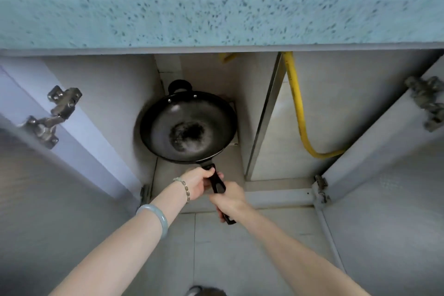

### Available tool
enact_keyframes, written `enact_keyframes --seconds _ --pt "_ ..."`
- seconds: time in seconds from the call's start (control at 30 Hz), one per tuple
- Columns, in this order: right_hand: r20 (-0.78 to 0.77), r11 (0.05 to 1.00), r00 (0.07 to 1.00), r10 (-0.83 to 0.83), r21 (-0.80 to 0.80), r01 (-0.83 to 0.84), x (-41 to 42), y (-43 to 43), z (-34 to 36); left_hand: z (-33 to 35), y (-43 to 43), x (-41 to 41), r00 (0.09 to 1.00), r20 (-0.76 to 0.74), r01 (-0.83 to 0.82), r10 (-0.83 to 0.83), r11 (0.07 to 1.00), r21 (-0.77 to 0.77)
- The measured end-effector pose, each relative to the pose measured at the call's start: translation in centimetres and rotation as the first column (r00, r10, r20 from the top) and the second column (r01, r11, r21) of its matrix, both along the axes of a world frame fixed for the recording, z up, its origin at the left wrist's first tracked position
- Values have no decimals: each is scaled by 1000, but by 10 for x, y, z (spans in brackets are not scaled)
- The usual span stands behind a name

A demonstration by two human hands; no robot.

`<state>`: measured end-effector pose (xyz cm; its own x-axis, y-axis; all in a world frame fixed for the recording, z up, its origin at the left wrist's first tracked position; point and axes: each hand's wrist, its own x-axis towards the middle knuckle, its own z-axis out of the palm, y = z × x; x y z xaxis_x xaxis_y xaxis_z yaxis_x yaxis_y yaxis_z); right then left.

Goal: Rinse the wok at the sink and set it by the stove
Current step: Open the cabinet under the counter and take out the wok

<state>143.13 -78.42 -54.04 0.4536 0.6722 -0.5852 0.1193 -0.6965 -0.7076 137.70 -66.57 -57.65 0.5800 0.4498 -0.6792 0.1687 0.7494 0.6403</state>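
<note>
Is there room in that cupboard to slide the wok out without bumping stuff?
Yes, probably. In front of the wok the cabinet floor is bare to the open front. The right compartment is bare except the yellow hose along its back. It's tight where the wok sits near the back corner. Both hands, left and right, grip the handle.

The wok (188,125) is black and round, with a long straight handle and a small loop handle opposite. It sits mouth-up inside the open cabinet under the counter, its bottom worn and mottled grey.
</note>
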Motion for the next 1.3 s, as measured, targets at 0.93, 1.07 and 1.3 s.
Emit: enact_keyframes --seconds 0.93,1.07,1.3 --pt "-57 953 969 241 -174 -248 -101 -404 388 375 -410 -139 979 -203 -30 -20 970 -240" --pt "-58 950 964 260 -165 -266 -107 -423 427 414 -425 -150 981 -188 3 -42 979 -202" --pt "-7 967 972 234 -101 -234 -116 -441 477 465 -438 -159 993 -108 31 -45 992 -122"
